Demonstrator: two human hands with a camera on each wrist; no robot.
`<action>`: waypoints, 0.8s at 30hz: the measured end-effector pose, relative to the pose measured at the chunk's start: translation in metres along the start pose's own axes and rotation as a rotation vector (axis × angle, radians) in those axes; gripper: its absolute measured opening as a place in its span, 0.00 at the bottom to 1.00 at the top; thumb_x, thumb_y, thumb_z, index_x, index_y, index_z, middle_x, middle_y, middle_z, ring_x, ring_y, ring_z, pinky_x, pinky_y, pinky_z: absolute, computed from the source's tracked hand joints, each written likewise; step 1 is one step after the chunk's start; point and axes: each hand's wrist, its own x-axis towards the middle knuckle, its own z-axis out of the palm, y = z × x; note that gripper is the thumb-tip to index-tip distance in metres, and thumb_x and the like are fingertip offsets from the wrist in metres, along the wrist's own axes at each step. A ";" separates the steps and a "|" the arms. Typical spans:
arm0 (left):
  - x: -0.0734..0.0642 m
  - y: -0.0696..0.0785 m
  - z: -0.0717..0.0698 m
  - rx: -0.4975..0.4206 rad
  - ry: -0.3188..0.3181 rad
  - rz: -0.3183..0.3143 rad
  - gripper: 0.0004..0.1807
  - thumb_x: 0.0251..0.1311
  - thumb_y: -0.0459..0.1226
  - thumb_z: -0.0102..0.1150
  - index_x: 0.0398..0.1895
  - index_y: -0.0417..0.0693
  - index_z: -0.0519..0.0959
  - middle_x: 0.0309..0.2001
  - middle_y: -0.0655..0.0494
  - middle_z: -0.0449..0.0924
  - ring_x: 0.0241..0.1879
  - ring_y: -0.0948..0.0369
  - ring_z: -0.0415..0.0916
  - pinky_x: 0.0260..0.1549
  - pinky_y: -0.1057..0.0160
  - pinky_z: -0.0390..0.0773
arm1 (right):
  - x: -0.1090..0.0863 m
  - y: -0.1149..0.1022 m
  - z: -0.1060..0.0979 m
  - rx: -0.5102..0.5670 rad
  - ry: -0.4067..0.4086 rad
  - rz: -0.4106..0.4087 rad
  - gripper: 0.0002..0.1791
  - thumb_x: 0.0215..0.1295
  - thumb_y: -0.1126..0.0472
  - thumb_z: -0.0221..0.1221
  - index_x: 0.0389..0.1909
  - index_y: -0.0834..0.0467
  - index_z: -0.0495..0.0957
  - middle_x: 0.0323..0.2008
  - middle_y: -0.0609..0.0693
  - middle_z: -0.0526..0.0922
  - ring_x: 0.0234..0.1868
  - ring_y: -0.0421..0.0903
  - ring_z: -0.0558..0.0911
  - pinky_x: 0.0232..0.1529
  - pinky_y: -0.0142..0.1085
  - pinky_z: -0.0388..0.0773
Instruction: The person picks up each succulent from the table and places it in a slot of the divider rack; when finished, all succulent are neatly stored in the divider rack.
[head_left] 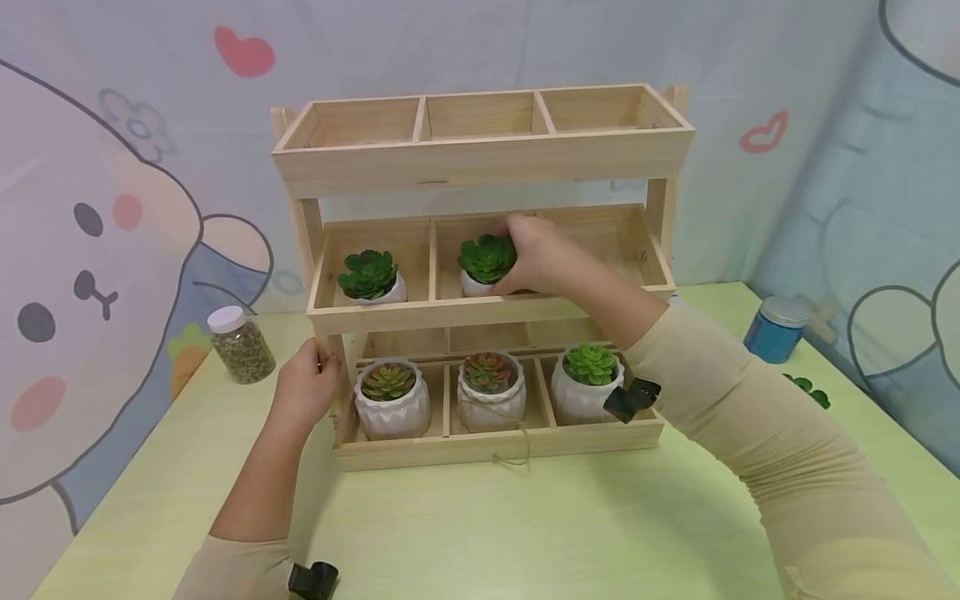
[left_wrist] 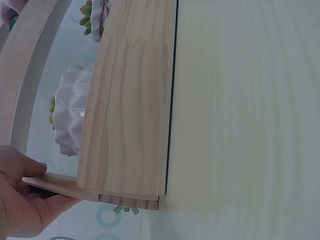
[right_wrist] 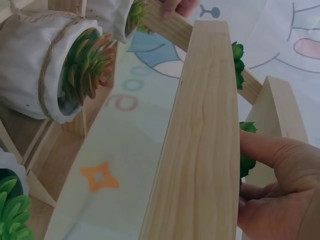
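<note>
A three-tier wooden plant stand [head_left: 480, 158] stands on the table. My right hand [head_left: 536, 254] grips a green succulent in a white pot [head_left: 487, 258] in the middle compartment of the middle tier. The right wrist view shows the thumb and fingers of that hand [right_wrist: 280, 185] around the plant, its pot hidden behind the tier's front board [right_wrist: 200, 130]. My left hand [head_left: 306, 385] holds the stand's left side post. In the left wrist view, thumb and fingers of the left hand [left_wrist: 25, 200] lie on either side of that wooden post [left_wrist: 62, 185].
Another green succulent [head_left: 369, 275] sits in the middle tier's left compartment. The bottom tier [head_left: 495, 450] holds three white-potted succulents, the centre pot [head_left: 491, 408] with twine hanging over the front. A jar of granules [head_left: 242, 346] stands left, a blue tin [head_left: 778, 329] right, near green leaves [head_left: 810, 390].
</note>
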 end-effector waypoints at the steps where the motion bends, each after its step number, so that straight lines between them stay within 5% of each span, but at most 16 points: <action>1: 0.000 0.000 0.000 0.002 0.000 0.001 0.10 0.70 0.36 0.42 0.33 0.37 0.62 0.43 0.34 0.72 0.41 0.44 0.71 0.32 0.51 0.73 | -0.001 0.000 -0.001 0.005 0.006 0.000 0.42 0.42 0.54 0.75 0.58 0.64 0.67 0.55 0.56 0.72 0.56 0.52 0.70 0.58 0.41 0.67; 15: 0.000 0.002 -0.003 -0.006 -0.015 -0.013 0.11 0.71 0.38 0.41 0.35 0.37 0.62 0.48 0.32 0.71 0.44 0.43 0.71 0.35 0.50 0.73 | -0.028 0.009 -0.016 0.216 0.056 0.022 0.38 0.47 0.60 0.73 0.58 0.63 0.65 0.56 0.54 0.72 0.57 0.49 0.71 0.58 0.37 0.67; 24: -0.002 0.002 -0.003 -0.010 -0.023 -0.021 0.11 0.71 0.38 0.40 0.37 0.36 0.63 0.49 0.31 0.71 0.46 0.41 0.71 0.37 0.48 0.74 | -0.072 0.029 -0.026 0.472 0.219 -0.122 0.26 0.53 0.66 0.68 0.51 0.67 0.69 0.51 0.60 0.75 0.53 0.51 0.75 0.53 0.37 0.73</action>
